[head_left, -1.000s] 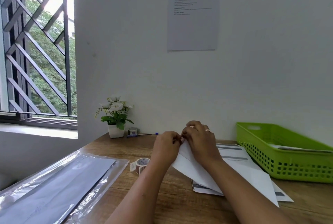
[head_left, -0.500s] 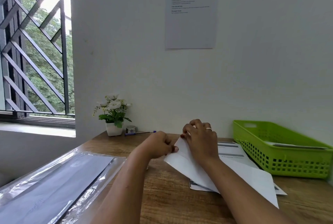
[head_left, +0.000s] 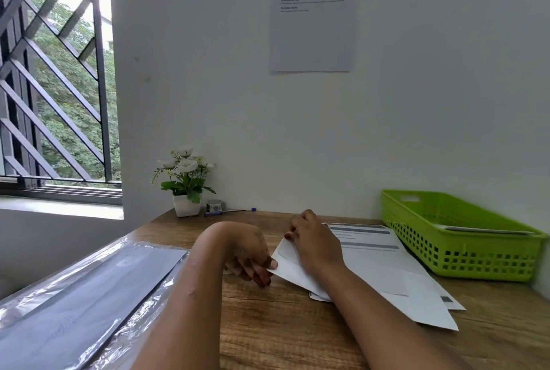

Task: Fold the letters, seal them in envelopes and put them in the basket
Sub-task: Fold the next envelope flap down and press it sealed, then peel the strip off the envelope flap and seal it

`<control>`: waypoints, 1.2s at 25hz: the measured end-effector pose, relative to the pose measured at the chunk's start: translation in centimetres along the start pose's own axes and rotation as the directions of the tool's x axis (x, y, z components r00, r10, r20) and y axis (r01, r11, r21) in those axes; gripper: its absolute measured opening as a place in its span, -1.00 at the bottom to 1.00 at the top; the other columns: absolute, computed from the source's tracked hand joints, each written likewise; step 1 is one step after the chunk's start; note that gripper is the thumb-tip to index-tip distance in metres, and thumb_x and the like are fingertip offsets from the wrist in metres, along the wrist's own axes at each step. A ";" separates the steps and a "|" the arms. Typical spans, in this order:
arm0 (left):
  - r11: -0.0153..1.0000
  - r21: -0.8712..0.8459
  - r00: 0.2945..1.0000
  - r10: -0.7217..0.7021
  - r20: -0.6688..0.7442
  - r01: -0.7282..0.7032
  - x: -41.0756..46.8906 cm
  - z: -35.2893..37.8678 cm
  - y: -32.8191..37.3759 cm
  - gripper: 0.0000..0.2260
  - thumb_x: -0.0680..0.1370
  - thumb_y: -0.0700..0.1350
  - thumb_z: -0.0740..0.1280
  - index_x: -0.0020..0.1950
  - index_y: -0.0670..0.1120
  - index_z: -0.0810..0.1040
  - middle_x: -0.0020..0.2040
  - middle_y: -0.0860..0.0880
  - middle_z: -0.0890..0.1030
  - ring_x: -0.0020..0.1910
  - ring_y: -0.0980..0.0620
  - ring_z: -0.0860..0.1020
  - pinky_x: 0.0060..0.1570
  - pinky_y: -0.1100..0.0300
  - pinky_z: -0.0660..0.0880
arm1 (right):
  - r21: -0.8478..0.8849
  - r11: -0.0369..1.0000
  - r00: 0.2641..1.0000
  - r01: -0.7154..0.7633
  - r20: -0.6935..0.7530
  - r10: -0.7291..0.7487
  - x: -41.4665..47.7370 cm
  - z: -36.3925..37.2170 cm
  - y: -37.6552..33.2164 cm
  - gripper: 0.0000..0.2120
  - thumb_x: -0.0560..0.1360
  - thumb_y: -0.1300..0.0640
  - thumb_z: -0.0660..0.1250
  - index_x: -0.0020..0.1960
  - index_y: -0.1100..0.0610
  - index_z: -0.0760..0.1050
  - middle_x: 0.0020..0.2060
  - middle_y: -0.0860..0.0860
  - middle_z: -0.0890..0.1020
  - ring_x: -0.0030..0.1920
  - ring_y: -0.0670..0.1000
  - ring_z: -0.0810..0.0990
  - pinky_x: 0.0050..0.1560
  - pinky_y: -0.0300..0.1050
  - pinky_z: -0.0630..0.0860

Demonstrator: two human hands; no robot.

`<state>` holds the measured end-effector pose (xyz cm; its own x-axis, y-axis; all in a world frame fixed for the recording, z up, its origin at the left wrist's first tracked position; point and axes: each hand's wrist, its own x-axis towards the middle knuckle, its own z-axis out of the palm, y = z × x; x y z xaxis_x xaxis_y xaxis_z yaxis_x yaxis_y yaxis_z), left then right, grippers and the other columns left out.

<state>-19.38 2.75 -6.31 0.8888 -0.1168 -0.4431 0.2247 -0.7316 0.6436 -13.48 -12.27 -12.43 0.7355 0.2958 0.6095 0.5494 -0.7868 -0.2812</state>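
Left hand [head_left: 247, 253]: moved nearer along the white envelope [head_left: 287, 262] edge, now pinching its near corner. Right hand [head_left: 315, 244]: pinches the far corner. Envelope under the right hand, atop printed letters [head_left: 366, 238] on the worktop [head_left: 282, 325]. Green basket [head_left: 464, 253]: right of the right hand.

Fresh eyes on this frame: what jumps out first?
The two hands at mid-desk: the left hand pinches the near corner of a white envelope, and the right hand grips its far edge. Next is the bright green basket at the right, against the wall, with something flat and white already inside. Then the shiny plastic-wrapped pack at lower left.
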 end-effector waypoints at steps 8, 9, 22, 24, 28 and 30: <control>0.988 0.036 0.980 -0.154 0.129 0.151 -1.6 -0.5 -0.5 -0.86 0.53 -0.09 0.34 -0.17 -0.12 0.58 -0.42 0.04 0.62 -0.48 0.18 0.56 -0.53 0.37 0.38 | -0.008 1.000 0.986 -0.009 0.166 0.010 -0.6 0.9 -0.4 -0.93 0.54 0.10 0.23 -0.05 0.03 0.48 0.00 -0.05 0.54 -0.11 -0.02 0.50 -0.21 -0.16 0.34; 0.993 -0.007 0.990 -0.119 0.079 0.120 -1.8 -0.9 -0.9 -0.85 0.53 -0.09 0.35 -0.20 -0.12 0.59 -0.44 0.05 0.60 -0.51 0.18 0.52 -0.57 0.36 0.36 | 0.001 1.000 0.984 -0.018 0.178 0.017 -0.5 0.9 -0.3 -0.93 0.54 0.10 0.24 -0.03 0.02 0.50 0.03 -0.05 0.54 -0.07 -0.01 0.52 -0.18 -0.15 0.36; 0.993 0.086 0.970 -0.061 -0.234 0.083 -1.0 -3.3 -4.8 -0.53 0.38 -0.09 0.50 0.25 0.13 0.46 0.35 -0.01 0.40 0.29 -0.08 0.37 0.06 0.09 0.45 | 0.073 0.997 0.985 -0.030 0.174 0.017 0.0 -0.3 -0.9 -0.77 0.56 0.25 0.19 0.03 0.04 0.59 0.06 -0.02 0.58 0.00 -0.02 0.56 -0.06 -0.14 0.49; 0.989 0.116 0.966 -0.063 -0.251 0.094 -0.7 -3.1 -4.6 -0.56 0.38 -0.19 0.49 0.17 0.14 0.50 0.33 -0.02 0.40 0.25 -0.09 0.39 -0.02 0.14 0.49 | 0.149 0.989 0.981 -0.006 0.195 -0.024 0.3 -0.4 -1.2 -0.78 0.55 0.26 0.22 0.03 0.06 0.61 0.04 0.00 0.62 0.00 -0.03 0.59 0.03 -0.11 0.54; 0.991 0.125 0.965 -0.005 -0.262 0.039 -0.1 -2.7 -4.4 -0.65 0.38 -0.26 0.47 -0.01 0.15 0.55 0.22 -0.01 0.47 0.15 -0.05 0.46 -0.16 0.23 0.50 | 0.301 0.953 0.944 0.034 0.304 -0.129 0.1 0.1 -2.2 -0.87 0.51 0.18 0.32 0.02 0.03 0.59 -0.07 -0.05 0.63 -0.07 -0.11 0.56 0.01 -0.17 0.50; 0.995 0.084 0.945 0.081 -0.316 -0.057 0.3 -2.5 -4.2 -0.64 0.36 -0.26 0.49 0.00 0.14 0.54 0.16 -0.01 0.52 0.11 -0.02 0.49 -0.15 0.24 0.50 | 0.350 0.936 0.939 0.027 0.313 -0.144 0.0 0.4 -2.6 -0.84 0.46 0.12 0.40 0.04 -0.01 0.57 -0.13 -0.10 0.61 -0.14 -0.15 0.54 -0.07 -0.21 0.47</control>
<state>-19.02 7.50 -7.62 0.9845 0.0428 -0.1699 0.1396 -0.7775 0.6131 -14.76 -10.01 -12.02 0.7355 0.5604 0.3807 0.6729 -0.5390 -0.5066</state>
